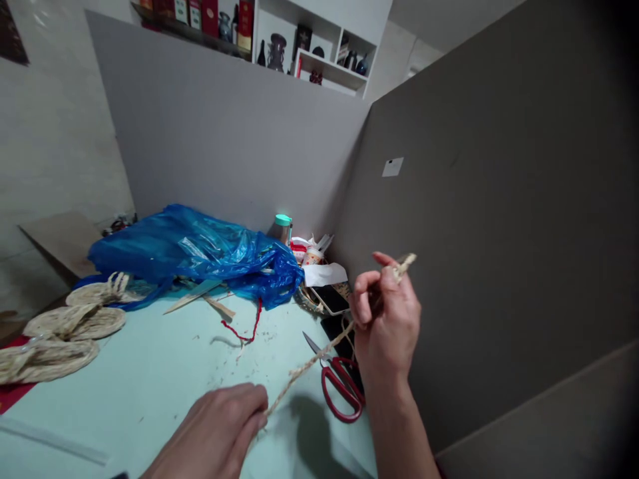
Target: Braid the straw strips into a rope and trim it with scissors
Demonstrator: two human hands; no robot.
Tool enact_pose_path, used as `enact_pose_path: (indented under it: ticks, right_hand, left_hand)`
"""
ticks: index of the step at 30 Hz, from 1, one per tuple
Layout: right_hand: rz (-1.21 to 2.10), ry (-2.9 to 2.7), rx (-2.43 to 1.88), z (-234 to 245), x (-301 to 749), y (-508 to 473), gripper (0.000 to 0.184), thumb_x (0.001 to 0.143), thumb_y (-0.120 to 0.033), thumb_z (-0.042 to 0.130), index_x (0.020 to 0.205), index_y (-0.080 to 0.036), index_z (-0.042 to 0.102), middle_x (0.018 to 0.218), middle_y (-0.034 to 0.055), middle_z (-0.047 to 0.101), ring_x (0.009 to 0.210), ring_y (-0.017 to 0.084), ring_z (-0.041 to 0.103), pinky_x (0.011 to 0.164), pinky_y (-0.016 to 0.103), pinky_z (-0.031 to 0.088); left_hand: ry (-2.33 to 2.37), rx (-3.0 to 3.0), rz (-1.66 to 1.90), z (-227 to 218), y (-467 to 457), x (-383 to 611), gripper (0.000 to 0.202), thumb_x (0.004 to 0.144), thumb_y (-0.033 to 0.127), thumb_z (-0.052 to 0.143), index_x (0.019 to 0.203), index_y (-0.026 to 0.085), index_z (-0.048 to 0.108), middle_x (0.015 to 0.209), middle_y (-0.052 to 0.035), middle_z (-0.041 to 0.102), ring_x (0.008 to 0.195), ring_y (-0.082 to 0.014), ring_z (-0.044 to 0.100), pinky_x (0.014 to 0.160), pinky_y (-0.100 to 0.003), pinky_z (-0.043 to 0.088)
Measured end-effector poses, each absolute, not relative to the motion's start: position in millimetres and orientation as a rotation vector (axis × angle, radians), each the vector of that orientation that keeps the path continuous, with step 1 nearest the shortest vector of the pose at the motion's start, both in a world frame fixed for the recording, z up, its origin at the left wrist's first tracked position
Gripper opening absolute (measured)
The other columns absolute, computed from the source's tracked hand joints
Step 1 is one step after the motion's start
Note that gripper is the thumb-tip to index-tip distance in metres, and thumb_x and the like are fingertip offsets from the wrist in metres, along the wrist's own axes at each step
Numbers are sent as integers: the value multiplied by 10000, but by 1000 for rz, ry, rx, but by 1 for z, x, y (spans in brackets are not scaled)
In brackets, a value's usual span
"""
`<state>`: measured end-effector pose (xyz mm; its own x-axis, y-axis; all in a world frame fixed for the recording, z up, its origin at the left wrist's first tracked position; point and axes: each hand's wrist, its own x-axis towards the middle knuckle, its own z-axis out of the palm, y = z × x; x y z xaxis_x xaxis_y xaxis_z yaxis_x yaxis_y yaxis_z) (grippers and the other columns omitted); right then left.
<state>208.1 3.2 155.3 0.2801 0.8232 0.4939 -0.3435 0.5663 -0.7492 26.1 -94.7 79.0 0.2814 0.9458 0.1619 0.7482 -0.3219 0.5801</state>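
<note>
A twisted straw cord [314,359] runs slantwise between my two hands above the table. My left hand [224,419], low in the view, pinches the cord's lower part between thumb and fingers. Higher up on the right, my right hand [387,306] is closed around the cord, and a pale, thicker end [407,264] sticks out past its thumb. Red-handled scissors [342,392] lie on the table behind the cord, blades pointing up and left. A red string [252,329] rests farther back on the tabletop.
Woven straw sandals [74,322] lie at the left. A blue plastic bag [200,249] covers the back of the pale green table [164,386]. Beside it stand a green-lidded bottle [282,226] and a basket [309,299] of small items. A grey partition [489,219] rises at the right.
</note>
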Motion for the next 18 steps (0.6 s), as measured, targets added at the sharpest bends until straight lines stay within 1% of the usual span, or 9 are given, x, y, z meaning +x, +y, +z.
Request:
enact_pose_path:
  ticks: [2,5,6,7,10,12,14,16,18]
  right_hand:
    - [803,-1066,-511,172,207,10,170,943,-346,486,1052,-221,524,585,-78,478,373,42,262,350,166,208]
    - [781,-1210,-472,197,195,37,147,941,-355,480,1014,-231,512,557,-89,448,374,48,275,353,164,197]
    - [771,-1259,-463,204,188,50,143,938,-358,481,996,-231,509,554,-91,454,370,46,276,355,162,200]
    - [778,-1305,-458,212,180,64,135,939,-352,477,977,-226,504,554,-90,467,368,44,280,359,160,205]
    - [884,-1494,-489,228,148,110,114,963,-311,426,964,-215,488,532,-88,486,361,49,294,373,163,209]
    - [897,-1644,-562,232,122,142,137,979,-308,392,955,-208,483,539,-76,501,381,58,340,404,167,254]
    - [753,-1819,-747,228,99,169,201,997,-329,341,971,-194,487,607,-37,559,442,77,422,481,190,346]
    - [486,-2011,-1054,217,84,187,293,1002,-374,312,973,-159,509,761,52,629,627,129,548,628,251,428]
    - [355,-2067,-1186,197,80,190,269,968,-356,411,977,-117,535,941,157,635,861,220,580,767,336,427]
  left_hand:
    - [1545,2102,642,89,-77,31,309,899,222,365,677,205,580,679,-11,621,640,-153,563,630,-233,377]
    - [1388,1901,799,91,-39,29,209,819,201,456,638,195,561,627,22,551,642,-150,511,614,-243,331]
    - [1271,1785,784,89,-25,25,153,758,218,531,611,188,560,591,29,534,615,-149,491,594,-246,327]
    - [1217,1651,855,87,-12,21,120,708,227,583,600,180,565,586,26,538,618,-152,480,597,-252,330]
    - [1209,1487,936,83,17,5,140,692,298,607,659,164,580,603,20,538,594,-141,458,568,-253,332]
    - [1209,1392,929,85,28,-7,194,702,349,622,692,161,572,601,22,535,534,-118,436,518,-242,319]
    - [1198,1298,893,89,39,-17,236,693,376,658,692,162,559,595,23,539,458,-82,377,455,-220,269]
    - [1191,1221,865,89,51,-28,259,663,364,701,657,164,536,570,32,526,400,-42,278,407,-200,181]
    - [1203,1157,868,84,64,-39,289,623,328,736,604,172,493,500,58,471,372,-19,197,387,-191,114]
